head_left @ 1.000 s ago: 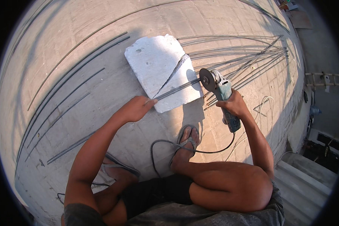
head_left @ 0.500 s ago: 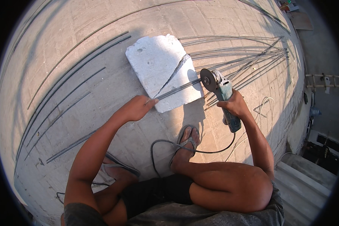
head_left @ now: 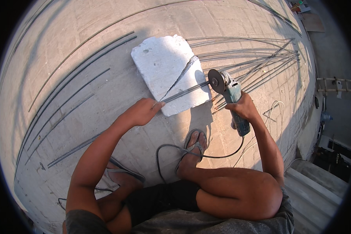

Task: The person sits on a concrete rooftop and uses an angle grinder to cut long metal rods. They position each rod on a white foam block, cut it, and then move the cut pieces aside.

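Note:
My right hand is wrapped round the body of a green angle grinder. Its dark cutting disc stands against the metal rods near the right edge of a white block. A few thin metal rods lie together across that cracked block. My left hand is closed on the rods at the block's lower left corner. A diagonal crack splits the block's top. The grinder's dark cord loops past my sandalled foot. Whether the disc is spinning cannot be told.
Long rods lie on the paved floor to the left. Several more rods spread out right of the block. A pale cable curls beyond my right arm. Steps stand at the lower right, and a ladder farther off.
Almost nothing differs. The block and the grinder appear shifted very slightly in the picture, and both hands keep their grips.

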A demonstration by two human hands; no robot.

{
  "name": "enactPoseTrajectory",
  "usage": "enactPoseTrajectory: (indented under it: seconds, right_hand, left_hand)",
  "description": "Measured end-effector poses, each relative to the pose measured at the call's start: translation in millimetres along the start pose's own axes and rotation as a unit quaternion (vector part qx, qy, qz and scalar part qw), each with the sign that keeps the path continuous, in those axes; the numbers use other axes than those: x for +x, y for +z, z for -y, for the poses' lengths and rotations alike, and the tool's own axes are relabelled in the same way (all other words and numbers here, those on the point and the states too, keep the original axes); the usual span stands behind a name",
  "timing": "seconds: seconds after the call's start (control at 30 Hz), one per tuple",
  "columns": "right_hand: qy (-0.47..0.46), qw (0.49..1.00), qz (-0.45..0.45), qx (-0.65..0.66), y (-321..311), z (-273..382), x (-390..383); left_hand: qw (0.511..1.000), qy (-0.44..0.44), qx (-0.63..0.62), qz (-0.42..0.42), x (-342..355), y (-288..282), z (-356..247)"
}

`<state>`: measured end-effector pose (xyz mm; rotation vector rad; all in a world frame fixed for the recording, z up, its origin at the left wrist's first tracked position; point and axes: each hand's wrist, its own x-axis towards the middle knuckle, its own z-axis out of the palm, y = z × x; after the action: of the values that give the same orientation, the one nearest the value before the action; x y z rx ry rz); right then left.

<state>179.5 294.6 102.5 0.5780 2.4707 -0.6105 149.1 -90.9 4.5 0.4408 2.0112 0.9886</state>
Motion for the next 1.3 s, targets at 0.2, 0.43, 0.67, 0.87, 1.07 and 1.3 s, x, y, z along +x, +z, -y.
enactPoseTrajectory:
  seconds: [0.2,0.43,0.67,0.87,1.07,1.3]
  right_hand:
    - [0.004,1.000,-0.001,0.005,0.1,-6.3,0.1]
    - [-0.004,1.000,0.013,0.010,-2.5,-1.5,-1.8]
    - [-0.014,1.000,0.008,0.016,-1.5,1.4,-2.4]
    - [-0.012,1.000,0.005,0.009,-1.6,2.8,-1.6]
    - [-0.013,1.000,-0.001,0.021,0.6,0.4,2.0]
    - [-0.001,1.000,0.000,0.015,0.9,2.9,0.0]
  left_hand:
    - [1.000,-0.019,0.012,0.013,0.6,-2.8,-6.0]
    - [0.999,-0.028,0.016,0.012,-1.1,-3.7,-7.9]
    - [0.999,-0.027,0.028,0.012,2.0,-0.1,-0.9]
    - [0.998,-0.044,0.036,0.022,0.1,-2.7,-7.9]
    - [0.998,-0.039,0.040,0.018,-1.8,-3.7,-10.8]
    - [0.999,-0.021,0.034,0.002,-2.1,-1.7,-5.5]
